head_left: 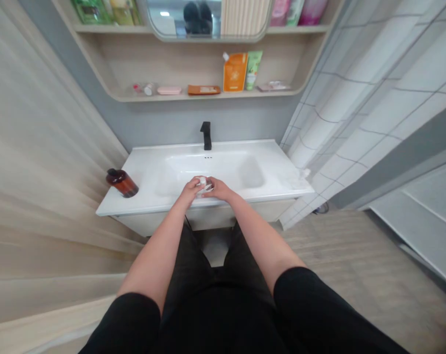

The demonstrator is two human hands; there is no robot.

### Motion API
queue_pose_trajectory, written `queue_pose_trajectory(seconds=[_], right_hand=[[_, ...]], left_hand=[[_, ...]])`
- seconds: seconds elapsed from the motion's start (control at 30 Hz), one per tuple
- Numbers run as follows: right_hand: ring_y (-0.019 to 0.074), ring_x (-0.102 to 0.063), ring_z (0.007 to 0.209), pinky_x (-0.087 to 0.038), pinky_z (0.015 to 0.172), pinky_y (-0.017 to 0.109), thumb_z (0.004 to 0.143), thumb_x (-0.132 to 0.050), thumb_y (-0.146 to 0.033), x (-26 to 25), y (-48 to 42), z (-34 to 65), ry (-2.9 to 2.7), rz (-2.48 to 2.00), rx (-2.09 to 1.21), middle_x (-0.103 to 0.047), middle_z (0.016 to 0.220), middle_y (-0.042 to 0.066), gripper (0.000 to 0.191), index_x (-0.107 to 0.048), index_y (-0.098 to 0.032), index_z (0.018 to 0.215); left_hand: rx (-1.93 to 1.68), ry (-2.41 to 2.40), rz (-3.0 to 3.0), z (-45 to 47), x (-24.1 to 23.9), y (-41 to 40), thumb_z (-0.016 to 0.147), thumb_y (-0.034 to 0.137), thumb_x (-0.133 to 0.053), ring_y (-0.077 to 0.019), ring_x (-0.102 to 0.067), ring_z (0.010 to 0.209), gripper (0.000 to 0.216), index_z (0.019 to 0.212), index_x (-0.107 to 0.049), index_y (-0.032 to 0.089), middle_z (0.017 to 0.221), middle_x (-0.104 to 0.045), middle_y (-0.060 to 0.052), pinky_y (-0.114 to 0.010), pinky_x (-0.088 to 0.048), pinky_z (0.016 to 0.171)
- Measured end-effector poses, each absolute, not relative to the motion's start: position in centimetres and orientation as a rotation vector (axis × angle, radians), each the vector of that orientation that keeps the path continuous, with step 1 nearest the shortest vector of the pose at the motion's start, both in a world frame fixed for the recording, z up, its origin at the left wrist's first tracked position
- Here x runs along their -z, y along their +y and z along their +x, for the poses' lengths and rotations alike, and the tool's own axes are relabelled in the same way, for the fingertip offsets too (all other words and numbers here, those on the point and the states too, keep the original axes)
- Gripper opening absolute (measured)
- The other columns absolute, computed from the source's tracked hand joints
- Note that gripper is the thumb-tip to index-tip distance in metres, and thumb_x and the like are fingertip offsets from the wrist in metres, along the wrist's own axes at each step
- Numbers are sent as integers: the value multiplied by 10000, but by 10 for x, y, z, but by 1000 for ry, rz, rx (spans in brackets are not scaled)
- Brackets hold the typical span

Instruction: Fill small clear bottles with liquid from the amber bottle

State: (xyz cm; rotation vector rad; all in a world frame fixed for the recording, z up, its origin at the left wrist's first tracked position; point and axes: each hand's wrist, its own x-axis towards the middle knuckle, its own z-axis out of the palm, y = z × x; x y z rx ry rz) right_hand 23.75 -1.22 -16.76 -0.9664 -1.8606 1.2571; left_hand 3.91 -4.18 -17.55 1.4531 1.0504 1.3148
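Observation:
Over the front edge of the white sink (pixel 258 172), my two hands meet around a small clear-and-white item (pixel 204 182). It looks like a little container with a white cap, but its exact kind is too small to make out. My left hand (pixel 189 191) is closed on it from the left, thumb and fingers near the white part. From the other side, my right hand (pixel 219 189) grips it with curled fingers and thumb. The fingers hide part of the item.
Behind the basin rises a black faucet (pixel 206 135). A brown pump bottle (pixel 123 183) stands on the counter's left side. Above, a shelf (pixel 164 98) carries an orange pouch (pixel 235 73), a green tube (pixel 253 70) and several small items. A curtain (pixel 53 147) hangs at left.

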Motion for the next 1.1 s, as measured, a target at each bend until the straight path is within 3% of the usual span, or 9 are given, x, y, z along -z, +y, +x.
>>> queue_pose_trajectory(seconds=[0.1, 0.27, 0.57, 1.1], right_hand=[[221, -718, 982, -619, 981, 412, 619, -1054, -361, 168, -12, 237, -1856, -952, -1265, -800, 1212, 60, 693, -736, -221, 1218], [222, -695, 980, -603, 960, 392, 589, -1058, -375, 163, -15, 235, -1902, -986, -1229, -804, 1228, 60, 720, -737, -219, 1215], [244, -725, 1002, -603, 950, 392, 606, -1035, -364, 162, -16, 236, -1859, -973, -1286, -811, 1150, 66, 681, -724, -195, 1189], [224, -722, 981, -613, 929, 383, 629, -1035, -431, 174, -9, 237, -1889, -916, -1267, -802, 1220, 62, 722, -714, -216, 1239]], left_hand=[[-1355, 1044, 1404, 40, 178, -41, 726, 571, -948, -337, -742, 1235, 465, 1003, -851, 210, 1259, -812, -110, -513, -555, 1186], [-1421, 1140, 1316, 44, 180, -39, 607, 479, -1023, -285, -752, 1017, 546, 1014, -763, 225, 1067, -817, -65, -465, -611, 1003], [-1403, 1043, 1364, 42, 178, -40, 576, 495, -1059, -271, -736, 1078, 658, 1065, -707, 229, 1102, -801, -56, -455, -583, 1043], [-1405, 1026, 1338, 44, 178, -40, 563, 450, -1065, -260, -739, 1059, 678, 1090, -700, 229, 1096, -790, -53, -440, -578, 1032]])
